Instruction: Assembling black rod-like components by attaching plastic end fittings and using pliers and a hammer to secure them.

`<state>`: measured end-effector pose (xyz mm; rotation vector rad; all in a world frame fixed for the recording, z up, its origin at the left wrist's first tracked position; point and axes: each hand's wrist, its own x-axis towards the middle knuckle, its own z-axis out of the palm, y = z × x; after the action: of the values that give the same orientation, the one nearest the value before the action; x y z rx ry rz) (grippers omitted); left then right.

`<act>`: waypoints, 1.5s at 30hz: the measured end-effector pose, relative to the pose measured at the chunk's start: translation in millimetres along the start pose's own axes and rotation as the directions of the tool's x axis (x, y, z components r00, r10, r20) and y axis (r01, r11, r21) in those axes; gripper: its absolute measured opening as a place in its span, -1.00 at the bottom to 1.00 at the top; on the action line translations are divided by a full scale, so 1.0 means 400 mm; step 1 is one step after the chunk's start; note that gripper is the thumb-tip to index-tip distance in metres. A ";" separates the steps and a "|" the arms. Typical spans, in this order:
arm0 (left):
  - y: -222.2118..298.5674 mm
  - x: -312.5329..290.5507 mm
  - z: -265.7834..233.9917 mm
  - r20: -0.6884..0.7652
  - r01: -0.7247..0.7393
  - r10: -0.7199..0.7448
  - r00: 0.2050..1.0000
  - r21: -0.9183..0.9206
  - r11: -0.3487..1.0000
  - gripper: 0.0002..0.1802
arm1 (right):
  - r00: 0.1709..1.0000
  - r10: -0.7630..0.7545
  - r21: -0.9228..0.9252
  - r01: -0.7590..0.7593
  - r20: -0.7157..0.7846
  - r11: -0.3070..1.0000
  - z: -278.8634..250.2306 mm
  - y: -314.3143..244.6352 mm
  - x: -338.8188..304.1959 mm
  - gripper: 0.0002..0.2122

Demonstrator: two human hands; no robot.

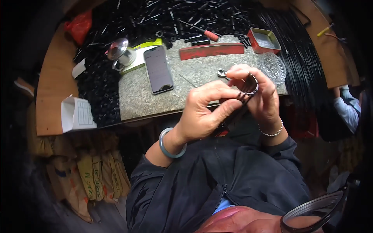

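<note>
Above the front edge of the stone slab, both hands are brought together. My left hand, with a bracelet at the wrist, pinches the ends of thin black strips between thumb and fingers. My right hand curls around a dark curved piece with a shiny rim, which meets the strips at the left fingertips. How the pieces join is too small to tell. Just behind the right fingers, a small ring-ended metal part lies on the slab. A phone rests flat to the left of the hands.
Heaps of black parts cover the back and left of the table. Behind the slab's middle lie a red bar and a red-handled screwdriver. A red tin, a glass dish and long black rods are at right.
</note>
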<state>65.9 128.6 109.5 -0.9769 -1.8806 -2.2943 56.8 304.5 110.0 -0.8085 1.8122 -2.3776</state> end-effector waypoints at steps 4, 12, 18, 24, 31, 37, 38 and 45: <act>0.021 0.000 0.026 0.000 -0.152 0.152 0.988 0.083 0.985 -0.82 | 0.996 0.089 0.310 -0.080 -0.015 0.947 0.005 -0.017 -0.038 -0.62; 0.048 -0.040 0.048 -0.071 -0.231 0.236 0.969 0.074 0.970 -0.78 | 0.990 0.142 0.364 -0.133 0.003 0.922 0.060 -0.052 -0.079 -0.66; 0.055 -0.054 0.055 -0.098 -0.262 0.274 0.957 0.121 0.957 -0.78 | 0.994 0.104 0.346 -0.102 0.013 0.933 0.068 -0.053 -0.093 -0.69; 0.082 -0.148 -0.009 -0.182 -0.197 0.220 0.958 0.137 0.971 -0.76 | 0.992 0.126 0.330 -0.122 0.011 0.936 0.077 -0.065 -0.100 -0.69; 0.255 -0.198 -0.034 -0.140 -0.792 0.789 0.598 -0.249 0.557 -0.78 | 0.995 0.095 0.354 -0.099 0.028 0.930 0.062 -0.070 -0.114 -0.68; 0.269 -0.212 -0.051 0.000 -0.744 0.749 0.662 -0.114 0.658 -0.74 | 0.997 0.070 0.359 -0.073 0.021 0.930 0.068 -0.065 -0.115 -0.66; 0.266 -0.219 -0.051 0.000 -0.729 0.731 0.682 -0.081 0.680 -0.77 | 0.997 0.069 0.363 -0.073 0.025 0.929 0.065 -0.064 -0.117 -0.66; 0.104 -0.238 -0.265 -0.307 -0.013 0.385 0.870 0.767 0.641 -0.82 | 0.998 0.017 0.363 0.003 -0.053 0.932 0.035 -0.064 -0.136 -0.66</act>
<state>111.0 -11.5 92.8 -0.4425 -2.0407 -1.2098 116.7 318.5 115.3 -0.6939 1.3174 -2.6367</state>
